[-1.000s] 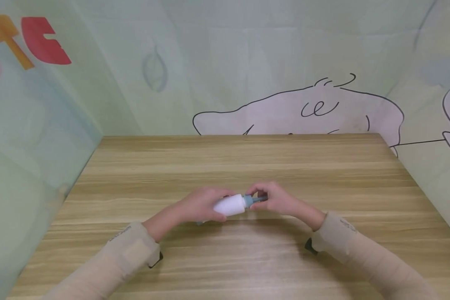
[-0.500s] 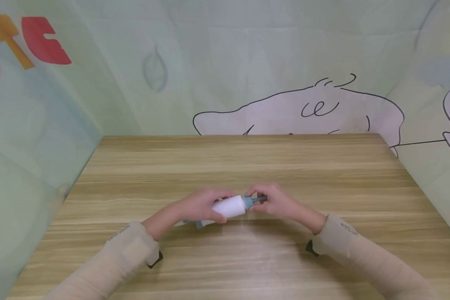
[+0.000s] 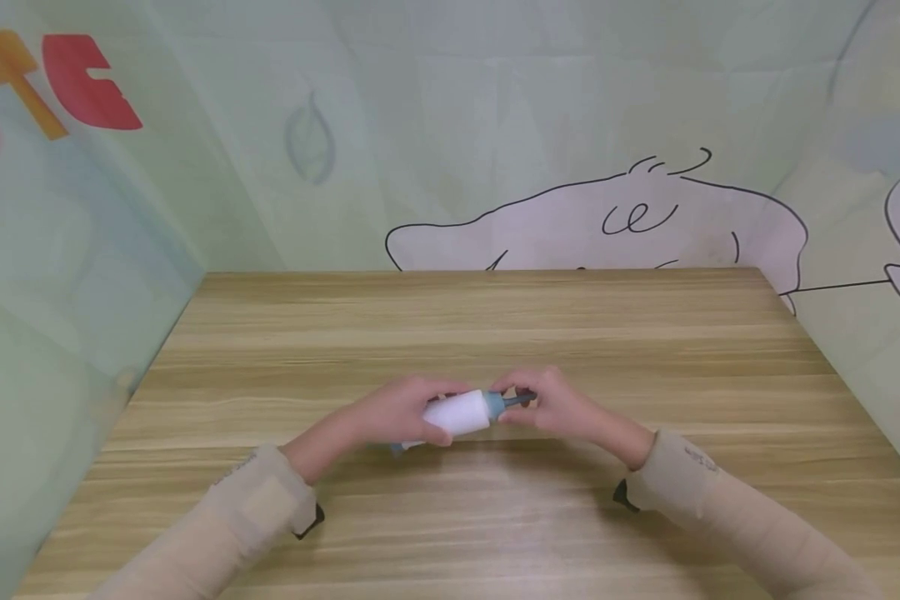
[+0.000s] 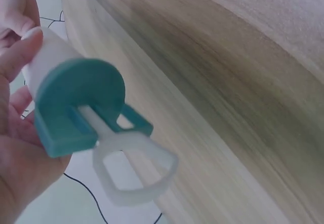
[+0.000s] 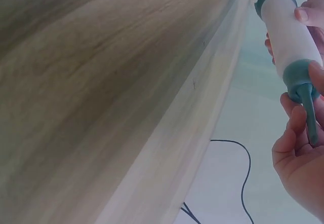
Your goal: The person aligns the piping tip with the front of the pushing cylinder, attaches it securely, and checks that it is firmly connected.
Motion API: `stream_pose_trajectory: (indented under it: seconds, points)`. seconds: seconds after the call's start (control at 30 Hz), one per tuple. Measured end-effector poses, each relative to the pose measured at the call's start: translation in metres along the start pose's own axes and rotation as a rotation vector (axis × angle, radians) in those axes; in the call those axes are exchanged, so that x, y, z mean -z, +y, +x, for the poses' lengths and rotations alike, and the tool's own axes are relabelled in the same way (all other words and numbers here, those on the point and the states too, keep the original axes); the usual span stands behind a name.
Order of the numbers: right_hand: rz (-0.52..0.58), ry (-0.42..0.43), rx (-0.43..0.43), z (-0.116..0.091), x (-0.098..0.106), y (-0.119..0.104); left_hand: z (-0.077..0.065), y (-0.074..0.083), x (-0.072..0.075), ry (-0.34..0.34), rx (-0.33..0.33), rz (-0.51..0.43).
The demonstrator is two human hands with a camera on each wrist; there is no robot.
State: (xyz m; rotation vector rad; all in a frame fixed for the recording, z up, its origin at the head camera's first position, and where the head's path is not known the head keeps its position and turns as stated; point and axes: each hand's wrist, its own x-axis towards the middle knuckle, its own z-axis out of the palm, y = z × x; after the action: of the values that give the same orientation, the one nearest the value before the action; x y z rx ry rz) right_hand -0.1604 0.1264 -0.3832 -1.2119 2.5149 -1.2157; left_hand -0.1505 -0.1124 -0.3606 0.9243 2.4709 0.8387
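Observation:
My left hand grips the white barrel of a large syringe, held slanted over the table. In the left wrist view its teal flanged end cap faces the camera, with a white plunger ring sticking out. At the other end, my right hand pinches the teal nozzle cap between thumb and fingers. From that cap a thin teal nozzle points into the right palm. The left palm hides part of the barrel in the head view.
A wood-grain table lies under both hands. Light printed cloth walls in its back and sides. Dark wrist mounts hang beneath the sleeves.
The syringe's plunger end showed farther out to the left half a second ago; less of it shows now. Both hands stay almost in place, the right shifting very slightly.

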Motion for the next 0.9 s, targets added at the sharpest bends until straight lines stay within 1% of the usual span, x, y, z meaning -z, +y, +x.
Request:
stream_pose_trajectory:
  seconds: [0.2,0.3,0.43,0.6,0.73,0.9]
  points:
    - [-0.014,-0.018,-0.058,-0.0002,0.0021,-0.0012,-0.0017,0.0068,-0.0035,0.103,-0.073,0.264]
    - [-0.022,-0.028,-0.072,-0.0002,0.0023,-0.001,-0.0026,0.0084,-0.0049,0.131,-0.092,0.34]
    - [-0.006,-0.03,-0.095,0.0002,0.0013,0.0003,-0.0035,0.0087,-0.0054,0.147,-0.091,0.338]
    - [0.048,-0.012,-0.115,0.0011,-0.0001,0.0022,-0.0032,0.0084,-0.0048,0.163,-0.099,0.327]
    - [0.074,-0.004,-0.103,0.0021,-0.0009,0.0031,-0.0031,0.0081,-0.004,0.172,-0.106,0.334]
    - [0.072,-0.027,-0.081,0.0033,-0.0011,0.0017,-0.0036,0.0079,-0.0024,0.174,-0.11,0.342]
